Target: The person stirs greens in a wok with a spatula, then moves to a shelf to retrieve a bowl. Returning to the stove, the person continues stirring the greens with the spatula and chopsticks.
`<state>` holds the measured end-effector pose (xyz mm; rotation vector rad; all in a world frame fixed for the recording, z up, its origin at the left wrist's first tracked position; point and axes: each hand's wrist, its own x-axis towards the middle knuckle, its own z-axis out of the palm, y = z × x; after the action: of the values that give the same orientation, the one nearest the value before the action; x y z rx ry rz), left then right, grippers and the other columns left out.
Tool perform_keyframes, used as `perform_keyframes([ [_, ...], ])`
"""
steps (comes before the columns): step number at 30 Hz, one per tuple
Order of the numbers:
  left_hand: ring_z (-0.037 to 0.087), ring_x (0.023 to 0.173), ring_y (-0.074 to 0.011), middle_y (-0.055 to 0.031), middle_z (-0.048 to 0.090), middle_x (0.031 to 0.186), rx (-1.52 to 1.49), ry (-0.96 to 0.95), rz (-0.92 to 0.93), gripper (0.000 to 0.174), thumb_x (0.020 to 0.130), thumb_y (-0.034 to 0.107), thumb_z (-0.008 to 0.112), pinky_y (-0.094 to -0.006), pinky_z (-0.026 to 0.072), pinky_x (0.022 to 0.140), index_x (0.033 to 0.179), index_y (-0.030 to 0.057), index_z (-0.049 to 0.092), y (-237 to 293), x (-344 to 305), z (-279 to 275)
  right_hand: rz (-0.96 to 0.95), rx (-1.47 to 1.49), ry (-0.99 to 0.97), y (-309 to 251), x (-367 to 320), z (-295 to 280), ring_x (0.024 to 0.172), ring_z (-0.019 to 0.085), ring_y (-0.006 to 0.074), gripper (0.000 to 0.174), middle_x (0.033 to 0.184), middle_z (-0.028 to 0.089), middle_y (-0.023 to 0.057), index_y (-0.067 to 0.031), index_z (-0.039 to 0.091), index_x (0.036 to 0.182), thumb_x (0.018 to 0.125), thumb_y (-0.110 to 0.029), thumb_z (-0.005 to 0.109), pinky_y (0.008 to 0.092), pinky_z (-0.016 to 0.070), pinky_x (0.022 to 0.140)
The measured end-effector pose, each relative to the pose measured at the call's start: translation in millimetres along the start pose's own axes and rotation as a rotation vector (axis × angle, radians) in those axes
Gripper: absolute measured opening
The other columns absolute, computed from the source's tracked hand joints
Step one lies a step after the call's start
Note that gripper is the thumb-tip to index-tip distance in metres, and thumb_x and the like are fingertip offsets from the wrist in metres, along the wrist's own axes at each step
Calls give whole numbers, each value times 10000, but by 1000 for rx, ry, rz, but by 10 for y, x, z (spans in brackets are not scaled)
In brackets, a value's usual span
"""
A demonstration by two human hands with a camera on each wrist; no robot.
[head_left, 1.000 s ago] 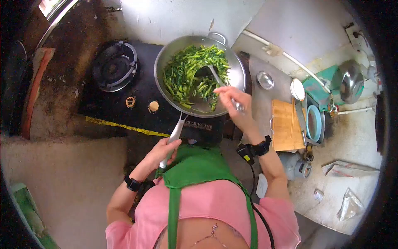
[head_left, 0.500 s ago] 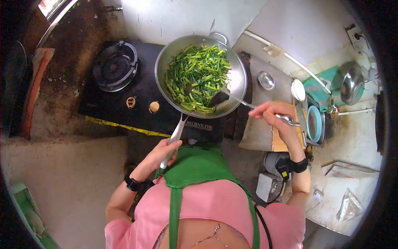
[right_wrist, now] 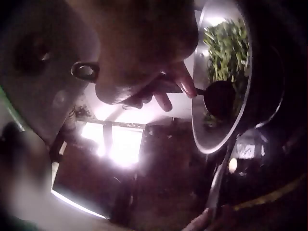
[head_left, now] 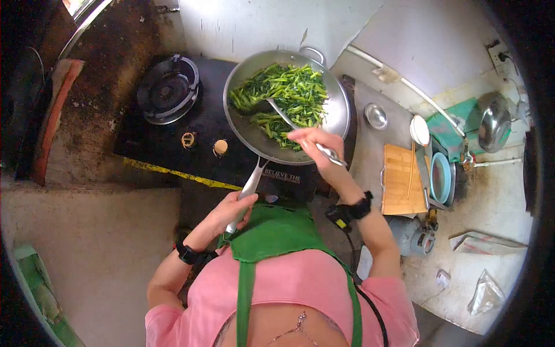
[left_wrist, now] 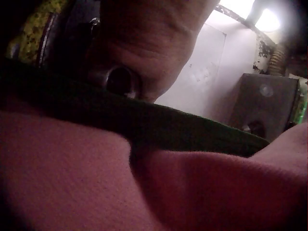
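Note:
Chopped leafy greens (head_left: 300, 87) lie in a steel wok (head_left: 340, 118) on the stove. My left hand (head_left: 233, 211) grips the wok's long handle (head_left: 252, 182), thumb along its top; the ring at the handle's end (left_wrist: 134, 86) shows in the left wrist view. A metal spatula (head_left: 283, 114) is held by its shaft in my right hand (head_left: 321, 151), over the wok's near right rim. In the head view its head is hidden among the greens at the left. The right wrist view shows the dark, rounded spatula head (right_wrist: 220, 101) against the greens.
Left of the wok is a second burner (head_left: 167, 89), with two knobs (head_left: 220, 147) in front. On the right counter are a small metal bowl (head_left: 376, 116), a cutting board (head_left: 396, 179) with chopsticks, a knife (head_left: 421, 170) and a blue basin (head_left: 440, 178).
My right hand swung out right with the spatula at the wok's near right edge, then came back left, pushing greens to the left side. The left hand kept its grip on the handle.

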<state>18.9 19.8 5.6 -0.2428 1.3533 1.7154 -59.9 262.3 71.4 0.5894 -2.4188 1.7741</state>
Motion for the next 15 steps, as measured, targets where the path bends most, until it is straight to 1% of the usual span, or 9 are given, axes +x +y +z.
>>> perform_keyframes([
  [2,422,404,-89,3,467,576,9,6,1,290,877,350,555,-226,329,340,787,90,465,9,-6,-2,-14,-162,-95,-271,-103,-264,714,582,135,146,876,667,99,13,615,758,843,-81,543,260,443,636],
  [4,416,373,-112,-23,454,531,12,2,-8,306,885,337,541,-250,327,351,789,65,436,34,-3,-3,173,-225,-153,-557,-158,-578,683,574,124,160,854,668,83,0,634,761,843,-100,540,254,441,623],
  [6,417,373,-112,-23,455,528,20,9,-2,309,885,338,541,-250,327,352,778,67,438,47,-11,6,150,-207,-159,-615,-234,-835,686,574,118,162,850,668,78,-6,648,777,843,-111,544,247,442,629],
  [8,417,373,-112,-23,455,526,25,20,6,311,884,339,541,-250,326,353,768,69,440,48,-11,13,125,-188,-170,-682,-249,-889,690,574,112,167,846,668,72,-12,662,793,842,-123,547,240,443,636],
  [10,416,372,-110,-21,456,522,36,32,-11,323,881,348,545,-250,326,357,745,72,445,54,-17,14,124,-250,-246,-758,-253,-855,702,570,100,161,844,668,70,-10,659,803,846,-130,561,234,439,642],
  [11,416,372,-110,-21,456,522,40,32,-8,323,881,348,545,-250,326,357,745,72,445,67,-16,16,120,-251,-242,-720,-221,-768,702,570,100,161,844,668,70,-10,659,803,846,-130,561,234,439,642],
  [13,415,370,-110,-21,458,521,29,32,-17,332,876,356,551,-252,322,356,730,75,449,56,-11,18,139,-200,-110,-495,-140,-451,735,574,90,152,858,670,69,-4,659,848,858,-112,552,232,444,660],
  [15,414,369,-110,-21,458,522,38,30,-20,331,875,358,553,-251,319,354,733,76,450,33,-16,1,79,-2,70,-181,25,-288,785,587,95,145,890,669,76,9,639,821,869,-86,540,233,456,694],
])
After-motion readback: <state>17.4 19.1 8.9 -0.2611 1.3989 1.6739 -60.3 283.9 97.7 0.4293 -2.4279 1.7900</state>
